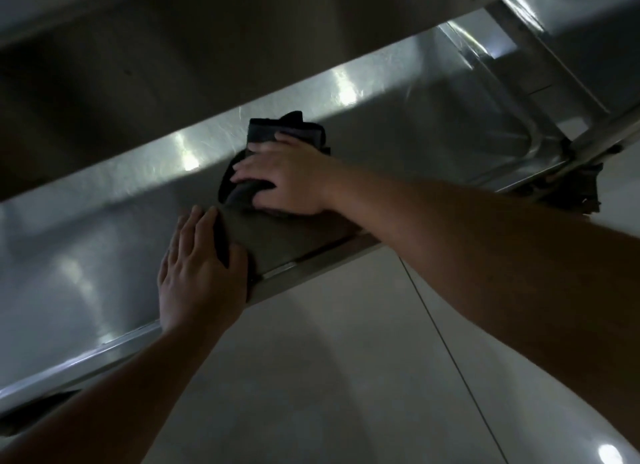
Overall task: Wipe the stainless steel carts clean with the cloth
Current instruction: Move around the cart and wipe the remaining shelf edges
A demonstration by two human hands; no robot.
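Cloth (277, 131), dark and folded, is lying on the lower shelf (86, 256) of the stainless steel cart, partly up against the shelf's raised far wall, roughly midway along the shelf's length. The right hand (287, 179) is lying on top of the cloth with its fingers spread and pressing down flat; a dark fold of the cloth is bulging out under the fingertips on the side away from the shelf's front rim. Whether the thumb is hooking under the fabric cannot be told. A flatter, greyer stretch of material is running from under that hand toward the shelf's front rim. The left hand (201, 269) is resting palm-down on the shelf, just beside this stretch, fingers straight and close together, holding nothing, with its thumb side touching the dark edge of the material. Both bare forearms are reaching in across the shelf's front rim. An upper shelf (138, 48) of the cart is sitting above the lower shelf in shadow. A cart leg (540, 83) is standing at the shelf's far right corner. Pale tiled floor (346, 359) is showing below the shelf's front rim.
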